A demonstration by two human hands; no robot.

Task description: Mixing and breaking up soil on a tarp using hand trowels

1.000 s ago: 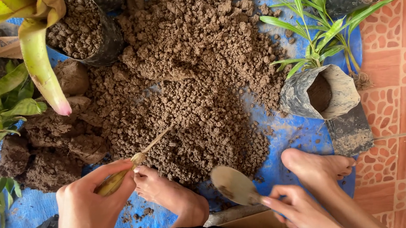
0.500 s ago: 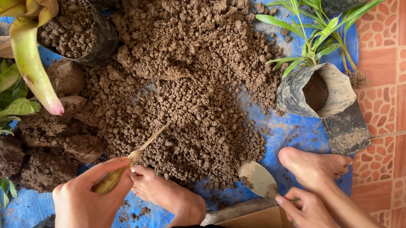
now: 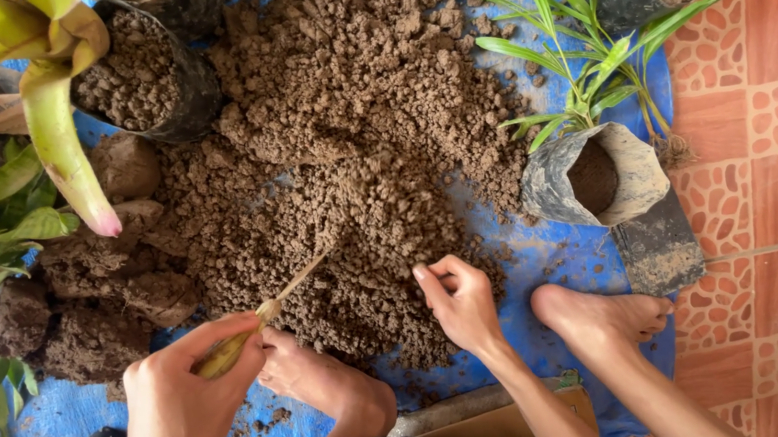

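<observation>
My left hand [image 3: 178,414] grips a yellow-green plant shoot [image 3: 226,353] whose thin pale stalk points up and right over the soil. My right hand [image 3: 461,305] rests with bent fingers on the near edge of a big heap of loose brown soil [image 3: 344,156] and holds nothing that I can see. The heap lies on a blue tarp [image 3: 65,431]. My bare feet sit on the tarp, one [image 3: 325,384] between my hands and one [image 3: 602,317] to the right of my right hand.
A black grow bag filled with soil [image 3: 143,76] stands at the upper left under a large yellow-green leaf [image 3: 65,156]. A tipped grey bag holding a green grassy plant [image 3: 597,177] lies to the right. Dark soil clods [image 3: 91,317] are at left; red patterned tiles [image 3: 763,112] border the right.
My right hand held a small trowel near my right foot; it has since moved up and left onto the soil heap, and the trowel is out of sight. The left hand stays put.
</observation>
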